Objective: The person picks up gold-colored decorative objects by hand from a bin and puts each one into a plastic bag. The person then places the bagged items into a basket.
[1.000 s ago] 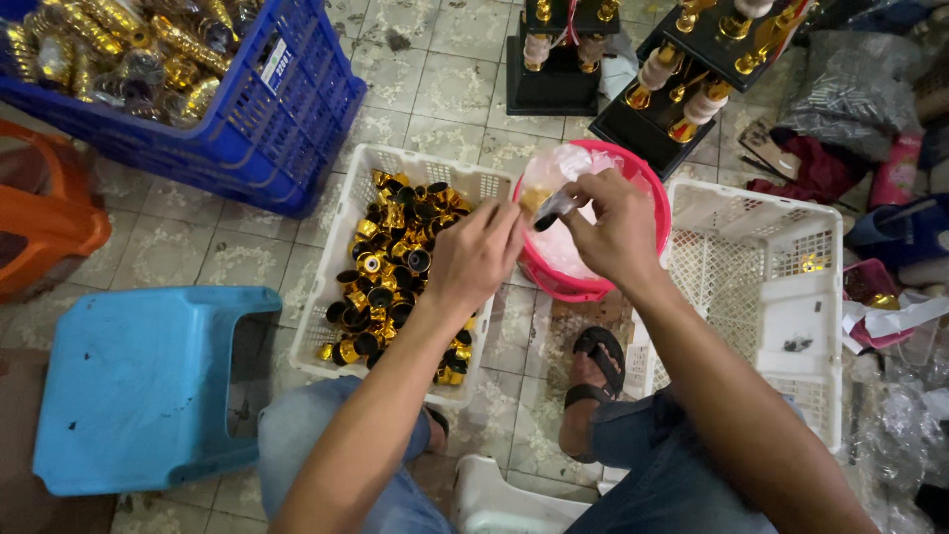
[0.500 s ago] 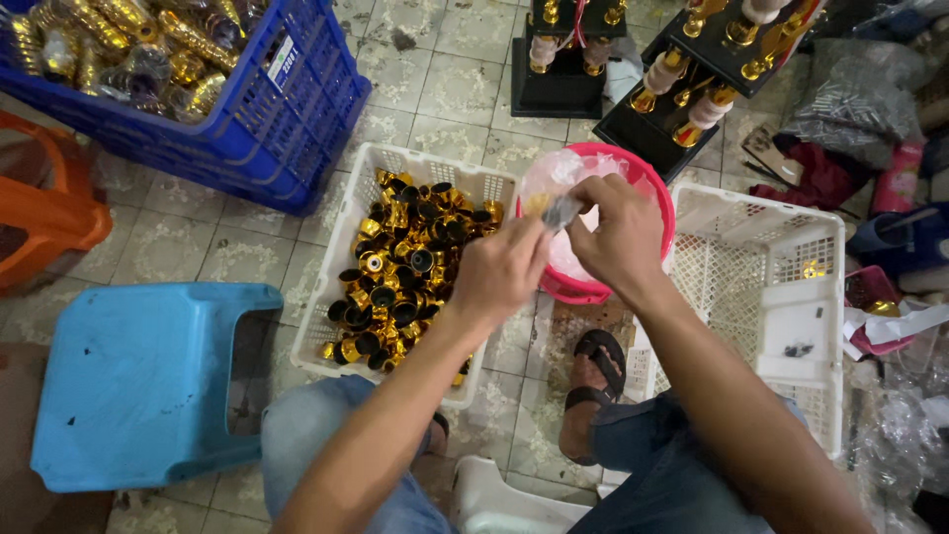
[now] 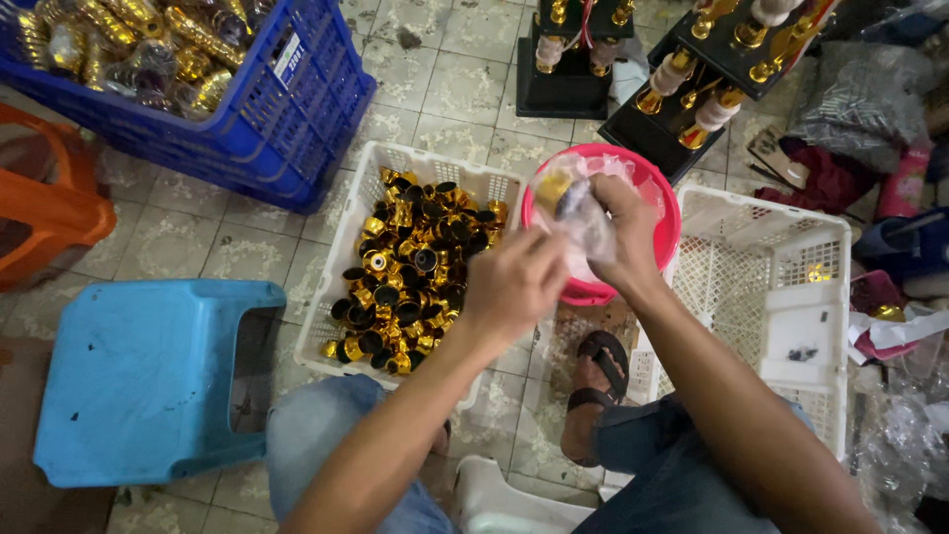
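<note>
I watched both hands meet just above the near rim of the pink basin [image 3: 660,259], which I took as my landmark. My right hand [image 3: 625,229] was closed on a small gold piece wrapped in clear plastic film [image 3: 576,220], fingers pinching it over the basin's left half. My left hand [image 3: 514,287] sat just left of the basin, its fingers curled toward the trailing film; I could not tell whether that grip was actually pinched shut on the wrap or only touching it.

To do this well, I judged the right hand should hold the piece firm while the left worked the film with small pulls, keeping both over the basin so nothing dropped to the tiled floor [image 3: 435,59].

Left of the basin stood a white crate [image 3: 348,227] heaped with gold-and-black caps [image 3: 410,267]. Right of it lay a second white crate [image 3: 771,287], nearly bare. Beyond the basin stood dark-based trophies [image 3: 563,59], and far to its left a blue crate [image 3: 297,109] of wrapped gold parts, with a blue stool [image 3: 148,386] nearer me. A sandalled foot [image 3: 598,381] rested just below the basin. Nothing blocked the hands, though the crates crowded both sides.
</note>
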